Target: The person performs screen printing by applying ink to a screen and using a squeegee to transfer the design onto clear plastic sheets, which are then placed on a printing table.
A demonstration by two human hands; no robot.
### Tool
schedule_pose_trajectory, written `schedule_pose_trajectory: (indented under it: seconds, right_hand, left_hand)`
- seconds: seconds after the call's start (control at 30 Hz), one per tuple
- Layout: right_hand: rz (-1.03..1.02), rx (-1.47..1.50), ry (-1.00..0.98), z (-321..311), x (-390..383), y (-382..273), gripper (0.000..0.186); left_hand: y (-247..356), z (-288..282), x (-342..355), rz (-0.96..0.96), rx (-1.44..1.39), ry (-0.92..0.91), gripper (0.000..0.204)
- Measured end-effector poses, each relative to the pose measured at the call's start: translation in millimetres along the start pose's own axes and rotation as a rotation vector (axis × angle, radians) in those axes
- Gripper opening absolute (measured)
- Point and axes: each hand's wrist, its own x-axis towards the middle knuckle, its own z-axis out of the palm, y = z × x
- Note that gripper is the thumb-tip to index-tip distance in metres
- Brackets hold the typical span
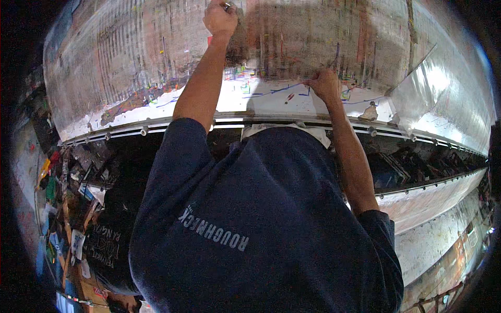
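Note:
My left hand (220, 22) reaches far over a long, worn work surface (130, 49). Its fingers are closed round a small shiny item (228, 6), too little of which shows to name. My right hand (326, 86) is lower and to the right, its fingers pinched together at the surface beside a white strip (271, 93). Whatever may be between those fingertips is hidden. Blue lines and short coloured marks cover the white strip and the greyish area behind it.
A metal rail (143, 131) with round knobs edges the surface. Clear plastic sheeting (428, 88) lies at the right. A pale crumpled piece (255, 129) sits at the near edge. Mixed clutter (57, 240) and black printed cloth (107, 235) are at the left.

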Motion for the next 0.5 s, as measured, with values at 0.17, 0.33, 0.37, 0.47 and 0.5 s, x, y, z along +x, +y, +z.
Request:
schedule_pose_trajectory:
  seconds: [0.17, 0.33, 0.37, 0.47, 0.5]
  right_hand:
    - [0.001, 0.067, 0.093, -3, -4, -3, 0.038]
    - [0.048, 0.113, 0.082, -5, -5, -5, 0.036]
    - [0.064, 0.100, 0.074, -5, -5, -5, 0.036]
    - [0.111, 0.090, 0.063, -2, -4, -2, 0.038]
    - [0.061, 0.109, 0.046, 0, -5, 0, 0.038]
  left_hand:
    - [65, 3, -32, 0.124, 0.345, 0.157, 0.038]
    - [111, -8, -89, 0.406, 0.047, -0.169, 0.039]
    - [117, -9, -94, 0.427, 0.180, -0.201, 0.043]
    - [128, -13, -94, 0.433, 0.310, -0.179, 0.050]
    - [129, -13, -92, 0.415, 0.303, -0.221, 0.050]
